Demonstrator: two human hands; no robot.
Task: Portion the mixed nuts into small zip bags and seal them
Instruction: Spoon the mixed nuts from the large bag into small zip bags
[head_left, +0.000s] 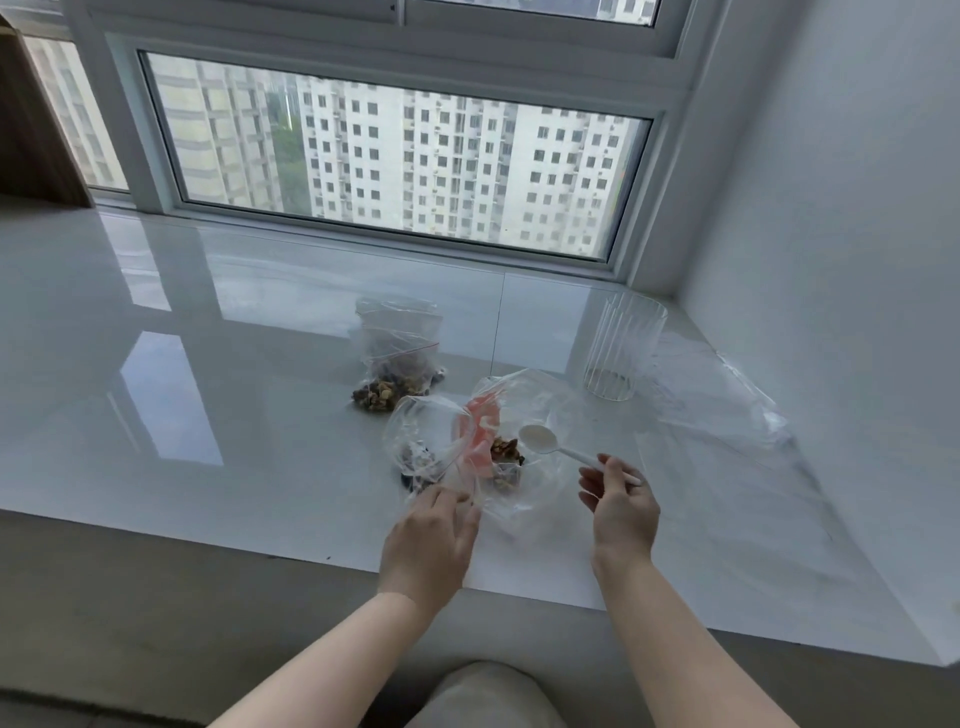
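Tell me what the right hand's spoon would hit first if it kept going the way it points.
Probably the mixed nuts inside the large open bag: the right hand aims the white spoon up-left at them, though depth is unclear.

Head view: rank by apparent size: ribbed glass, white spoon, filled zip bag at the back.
1. filled zip bag and ribbed glass: look alike, not ranked.
2. white spoon, smallest, held in the right hand.
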